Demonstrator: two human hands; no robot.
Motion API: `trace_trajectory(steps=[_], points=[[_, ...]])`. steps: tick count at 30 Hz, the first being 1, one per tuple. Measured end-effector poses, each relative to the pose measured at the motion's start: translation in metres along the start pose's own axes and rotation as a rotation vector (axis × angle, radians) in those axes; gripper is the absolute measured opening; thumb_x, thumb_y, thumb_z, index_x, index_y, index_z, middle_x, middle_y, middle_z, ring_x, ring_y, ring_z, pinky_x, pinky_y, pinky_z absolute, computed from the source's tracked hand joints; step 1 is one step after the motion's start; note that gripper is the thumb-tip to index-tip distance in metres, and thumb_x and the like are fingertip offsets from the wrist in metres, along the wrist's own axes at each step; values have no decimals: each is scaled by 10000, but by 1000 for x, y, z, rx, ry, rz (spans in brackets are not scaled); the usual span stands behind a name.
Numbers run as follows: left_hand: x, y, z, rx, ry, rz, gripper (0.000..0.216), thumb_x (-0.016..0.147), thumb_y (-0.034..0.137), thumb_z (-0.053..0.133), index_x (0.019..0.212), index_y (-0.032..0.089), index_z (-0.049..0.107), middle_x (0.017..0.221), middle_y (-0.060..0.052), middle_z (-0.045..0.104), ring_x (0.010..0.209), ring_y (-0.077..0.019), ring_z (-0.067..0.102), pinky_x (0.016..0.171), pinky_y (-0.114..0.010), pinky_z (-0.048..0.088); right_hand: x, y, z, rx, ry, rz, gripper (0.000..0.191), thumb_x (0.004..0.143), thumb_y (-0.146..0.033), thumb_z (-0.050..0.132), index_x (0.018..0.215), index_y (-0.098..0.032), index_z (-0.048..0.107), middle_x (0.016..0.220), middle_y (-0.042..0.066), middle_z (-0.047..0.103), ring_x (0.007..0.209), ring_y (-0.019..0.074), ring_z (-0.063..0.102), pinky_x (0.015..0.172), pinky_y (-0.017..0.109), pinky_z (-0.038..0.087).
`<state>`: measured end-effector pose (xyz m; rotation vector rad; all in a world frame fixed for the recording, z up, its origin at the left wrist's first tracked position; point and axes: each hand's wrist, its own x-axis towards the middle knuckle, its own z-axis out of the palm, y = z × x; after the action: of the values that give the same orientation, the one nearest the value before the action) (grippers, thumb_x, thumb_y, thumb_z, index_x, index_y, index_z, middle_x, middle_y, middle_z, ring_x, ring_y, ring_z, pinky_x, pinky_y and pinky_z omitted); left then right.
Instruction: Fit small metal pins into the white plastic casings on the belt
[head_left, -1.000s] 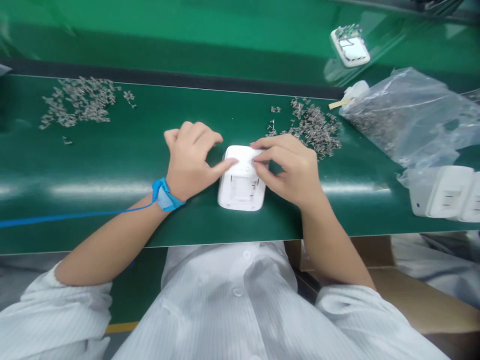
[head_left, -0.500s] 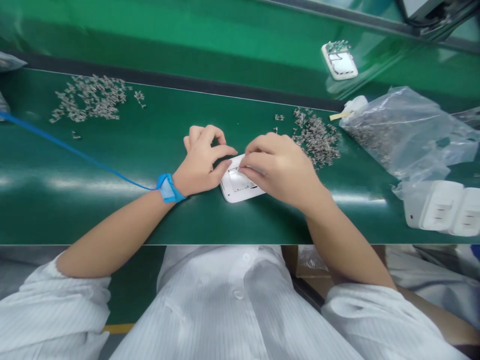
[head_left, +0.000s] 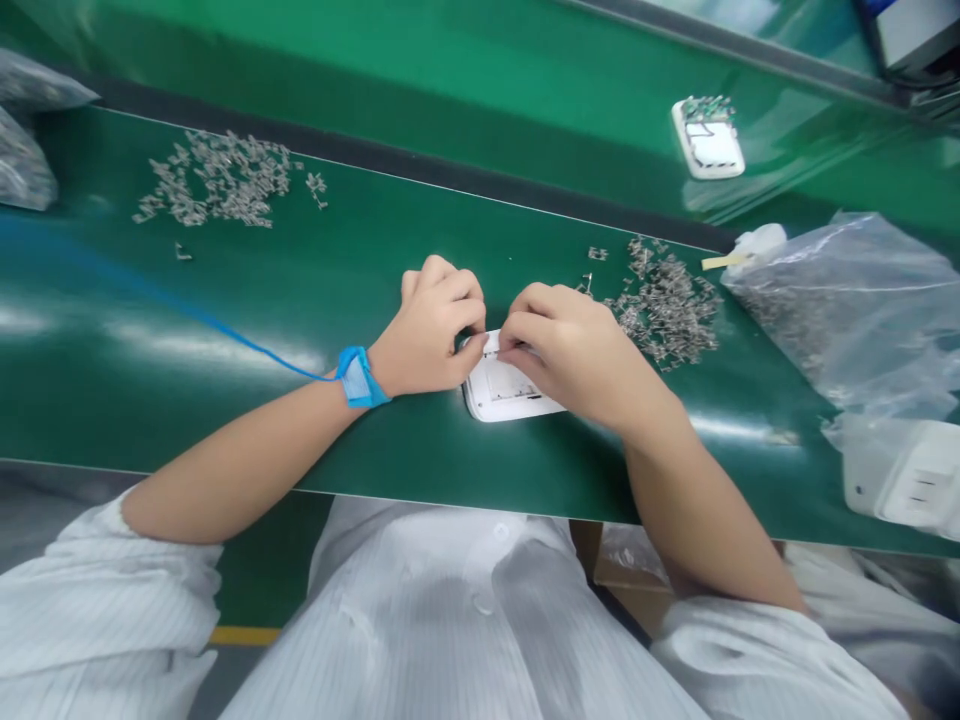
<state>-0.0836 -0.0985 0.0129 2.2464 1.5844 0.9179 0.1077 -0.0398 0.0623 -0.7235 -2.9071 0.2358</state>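
A white plastic housing [head_left: 504, 408] with a shallow rectangular recess lies on the green bench, between my two hands. My left hand [head_left: 436, 335], wearing a blue wrist strap [head_left: 361, 377], has curled fingers and its thumb at the upper left edge of the housing, gripping it there. Over the housing's upper part, my right hand [head_left: 566, 345] pinches thumb and fingers together; whatever is between the tips is hidden. Just beyond that hand is a pile of small metal clips [head_left: 667, 305], and a few lie apart from it. The right hand covers the housing's right side.
Another heap of small metal clips [head_left: 225, 180] lies at the back left. Clear bags stand at both sides, the right bag [head_left: 847, 300] holding metal parts. White plastic housings [head_left: 922, 480] sit at the far right. A blue cord [head_left: 247, 340] runs leftward from the strap.
The camera view has shifted, so the bench appears further right and tilted. My left thumb and fingers have drawn closer together at the housing. My right hand stays pinched over it.
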Motion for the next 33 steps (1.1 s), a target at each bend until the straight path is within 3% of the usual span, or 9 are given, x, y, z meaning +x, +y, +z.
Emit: trace_trajectory(steps=[4, 9, 15, 26, 31, 33], points=[[1, 2, -1, -5, -52, -38, 144, 780, 267, 611, 749, 205, 485, 901, -48, 612, 970, -256, 467, 797, -435, 289, 2, 4, 2, 65, 1, 18, 76, 891, -165, 615, 821, -194, 622, 841, 43, 614, 740, 181, 521, 637, 310, 331], [1, 6, -2, 18, -51, -84, 207, 773, 332, 641, 719, 200, 491, 826, -28, 592, 933, -244, 479, 792, -438, 254, -19, 5, 1, 116, 148, -36, 77, 949, -217, 588, 963, -212, 664, 861, 36, 702, 846, 207, 616, 727, 340, 415], [2, 12, -4, 25, -117, -155, 188, 767, 314, 593, 692, 189, 474, 702, 7, 548, 780, -191, 479, 754, -417, 214, -32, 7, 11, 95, 302, -51, 156, 950, -213, 593, 857, -233, 716, 828, 27, 714, 817, 184, 660, 696, 333, 451], [4, 15, 3, 27, -95, -177, 210, 725, 275, 575, 669, 195, 389, 654, 21, 512, 724, -179, 454, 760, -420, 225, -28, 4, 13, 140, 284, -78, 225, 933, -166, 589, 752, -237, 701, 769, 19, 698, 803, 186, 651, 669, 342, 464], [2, 17, 7, 130, -28, -121, 252, 726, 311, 572, 652, 202, 358, 644, -2, 517, 739, -206, 457, 766, -434, 231, -30, 0, 8, 279, 368, -5, 134, 929, -185, 604, 870, -240, 711, 800, 18, 710, 814, 186, 644, 681, 330, 505], [1, 16, 7, 138, -10, -97, 242, 751, 324, 568, 656, 205, 379, 653, -11, 528, 749, -215, 459, 768, -438, 235, -30, 1, 0, 340, 295, -18, 114, 929, -210, 615, 885, -248, 713, 874, 23, 725, 856, 198, 633, 748, 358, 519]])
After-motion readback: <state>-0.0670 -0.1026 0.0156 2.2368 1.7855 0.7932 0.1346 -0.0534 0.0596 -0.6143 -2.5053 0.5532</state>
